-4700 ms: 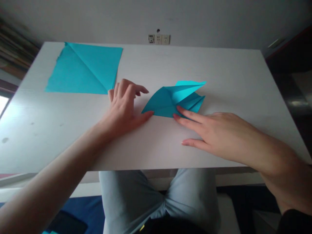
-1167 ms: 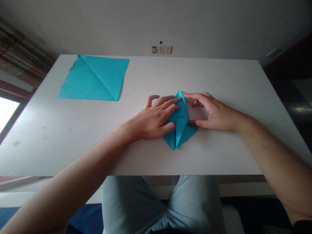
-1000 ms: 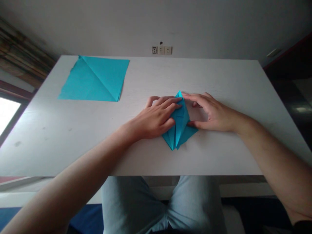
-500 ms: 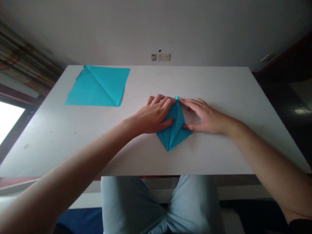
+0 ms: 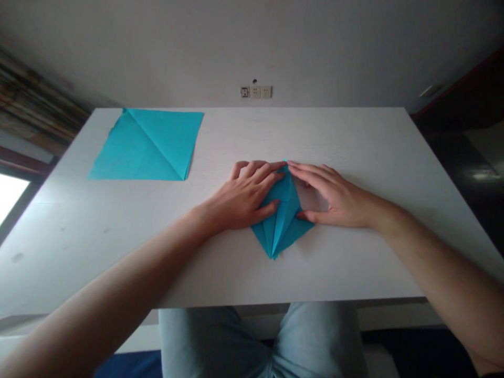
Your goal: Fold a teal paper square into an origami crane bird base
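We have both hands at the folded blue paper [image 5: 289, 207], which lies on the white table [image 5: 354, 268] a little right of the middle, nearer the front edge than the back one. It is creased into a kite-like shape, with a narrow point at the far end, another point toward us, and a flap spreading out on the right below the main fold. Our left hand [image 5: 250, 194] lies across its left side, palm down, with the fingers spread and the thumb resting near the centre crease; it is loose and flat rather than closed around anything. Our right hand [image 5: 334, 197] curves at the other side, its fingertips at the far point, just beside the left fingertips, and its thumb on the right edge by the flap. Between that thumb and those fingers we see a wide gap with bare tabletop in it, so this hand too is unclosed, touching the paper only at its tips. Well apart, at the far left, we have a larger blue sheet [image 5: 151, 144] lying flat (one diagonal crease runs across it, and its left edge looks ragged). Behind the table, the grey wall [image 5: 334, 52] carries a row of sockets [image 5: 255, 92], and a patterned curtain [image 5: 31, 94] hangs to the left.
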A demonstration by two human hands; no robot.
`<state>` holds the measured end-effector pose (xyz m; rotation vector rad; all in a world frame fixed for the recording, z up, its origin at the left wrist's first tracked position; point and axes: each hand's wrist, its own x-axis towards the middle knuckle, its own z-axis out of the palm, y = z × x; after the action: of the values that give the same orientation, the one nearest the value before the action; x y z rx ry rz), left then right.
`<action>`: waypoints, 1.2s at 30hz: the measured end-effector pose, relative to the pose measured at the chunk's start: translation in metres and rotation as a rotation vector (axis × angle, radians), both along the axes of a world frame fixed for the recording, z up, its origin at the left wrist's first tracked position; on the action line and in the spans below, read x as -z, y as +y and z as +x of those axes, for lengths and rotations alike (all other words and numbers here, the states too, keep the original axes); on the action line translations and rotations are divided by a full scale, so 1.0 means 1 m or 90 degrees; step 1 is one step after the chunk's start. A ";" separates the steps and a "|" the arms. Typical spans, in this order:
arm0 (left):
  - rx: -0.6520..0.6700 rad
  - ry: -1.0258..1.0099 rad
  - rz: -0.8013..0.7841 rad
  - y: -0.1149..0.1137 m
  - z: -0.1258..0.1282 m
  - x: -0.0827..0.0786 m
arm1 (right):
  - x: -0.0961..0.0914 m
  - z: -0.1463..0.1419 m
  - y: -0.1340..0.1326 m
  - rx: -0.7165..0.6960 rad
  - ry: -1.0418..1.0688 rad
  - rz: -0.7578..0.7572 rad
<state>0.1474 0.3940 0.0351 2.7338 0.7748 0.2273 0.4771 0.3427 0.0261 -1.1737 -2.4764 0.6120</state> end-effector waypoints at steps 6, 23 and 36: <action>0.006 0.007 -0.015 0.000 0.005 -0.004 | 0.003 0.003 -0.004 0.002 0.007 0.012; -0.087 -0.028 0.001 0.002 0.019 0.004 | 0.007 0.004 -0.003 0.027 0.004 0.005; -0.068 -0.019 0.021 -0.007 0.008 -0.012 | -0.001 -0.001 -0.003 0.009 -0.016 -0.008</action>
<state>0.1549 0.3866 0.0472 2.7161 0.9172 0.3066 0.4757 0.3394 0.0274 -1.2096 -2.4858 0.6131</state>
